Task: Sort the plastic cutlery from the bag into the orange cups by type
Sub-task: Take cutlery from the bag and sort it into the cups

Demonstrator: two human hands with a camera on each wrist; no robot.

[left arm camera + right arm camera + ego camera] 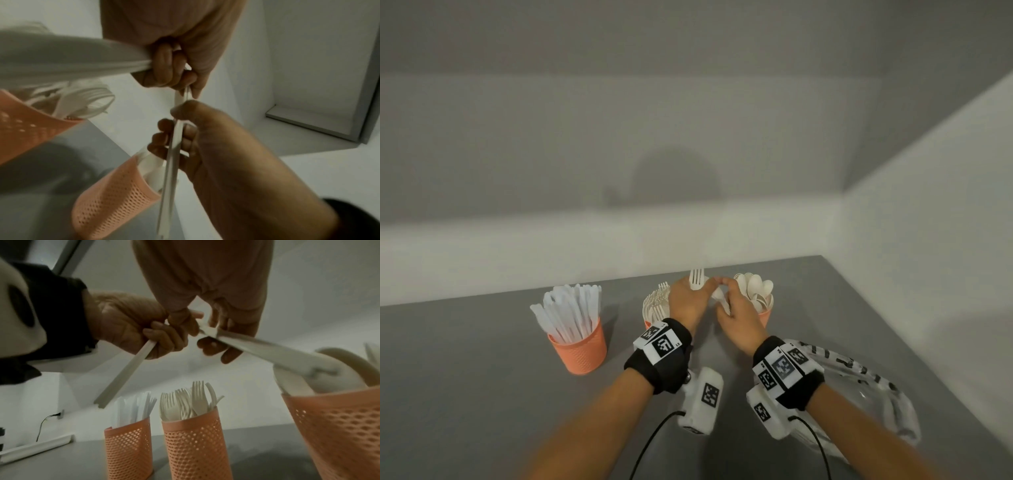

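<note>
**Holding cutlery above three orange cups**

Looking down in the head view, the left hand (688,301) is gripping a white fork (697,279) with tines up, while the right hand (739,317) is curling round more white cutlery just beside it. Both are hanging between the fork cup (648,323) and the spoon cup (765,317); the knife cup (580,349) is standing well apart to the left. Black wristbands are carrying square black-and-white code tags; no words are readable. A clear bag (866,387) with black stripes is lying under the right forearm.

Seen from the left wrist, the left fingers (164,65) are clamping a pale handle, and the right fingers (158,146) are clasping a thin utensil (170,170).

Seen from the right wrist, the right hand (216,331) is pinching a blurred utensil (267,350) pointing toward the spoon cup (339,426); the left hand (133,327) is gripping a handle (123,378) above forks (189,402) and knives (133,408).
</note>
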